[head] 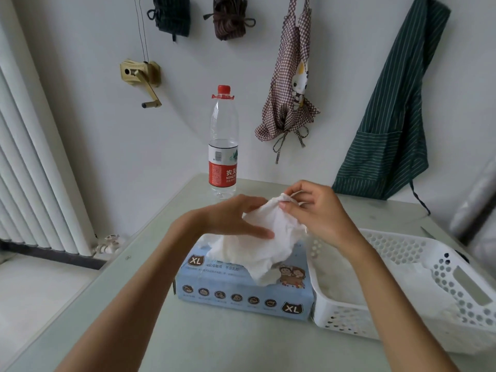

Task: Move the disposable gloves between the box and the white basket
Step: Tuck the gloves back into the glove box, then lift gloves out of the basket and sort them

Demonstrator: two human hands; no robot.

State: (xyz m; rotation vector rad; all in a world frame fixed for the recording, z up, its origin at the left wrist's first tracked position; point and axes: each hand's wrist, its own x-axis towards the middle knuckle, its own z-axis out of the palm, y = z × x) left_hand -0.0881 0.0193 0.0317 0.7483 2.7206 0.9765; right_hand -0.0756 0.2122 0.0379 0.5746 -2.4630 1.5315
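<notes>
A light blue glove box [241, 294] marked XL lies on the table in front of me. A bunch of white, crumpled disposable gloves [265, 245] hangs over the box's top opening. My left hand [233, 216] holds the bunch from the left, thumb across its front. My right hand [319, 210] pinches the bunch's top edge between thumb and fingertips. A white perforated basket [456, 277] stands right against the box on its right, with more translucent gloves lying inside.
A plastic water bottle [223, 146] with a red cap stands at the table's far edge behind the box. Aprons hang on the wall beyond. A radiator runs along the left. The pale green table [214, 345] stretches toward me.
</notes>
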